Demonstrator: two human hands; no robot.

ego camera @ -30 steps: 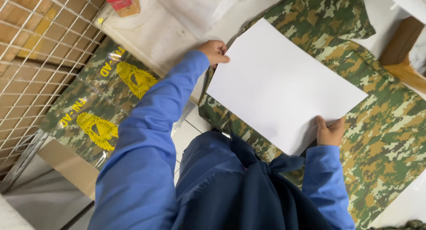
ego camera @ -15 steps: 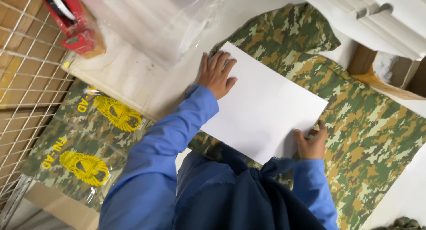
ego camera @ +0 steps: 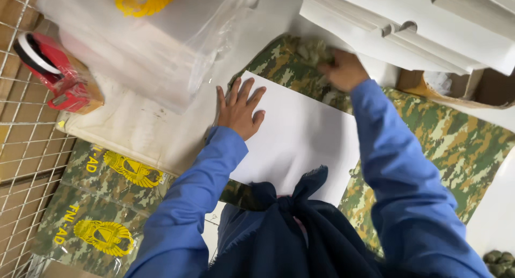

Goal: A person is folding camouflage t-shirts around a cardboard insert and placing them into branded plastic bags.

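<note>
A white sheet of card [ego camera: 300,136] lies on a camouflage-patterned garment [ego camera: 450,144] spread over the white table [ego camera: 161,133]. My left hand [ego camera: 240,109] presses flat on the sheet's left corner, fingers spread. My right hand [ego camera: 343,69] is closed on a bunch of the camouflage cloth at the garment's far end, just beyond the sheet's top edge; the hand is blurred. Both arms wear blue sleeves, and a dark blue knotted scarf [ego camera: 289,203] hangs over the sheet's near edge.
A red tape dispenser [ego camera: 56,71] sits at the left by a wire grid [ego camera: 21,149]. A clear plastic bag [ego camera: 155,36] with a yellow print lies at the top. Folded camouflage garments with yellow emblems [ego camera: 107,203] are stacked below left. White boards [ego camera: 407,26] and a cardboard box [ego camera: 461,87] stand at the top right.
My right hand left the sheet's near right edge and reached up to grip the cloth at the garment's far end. My left hand stayed flat on the sheet's left corner. The view shifted.
</note>
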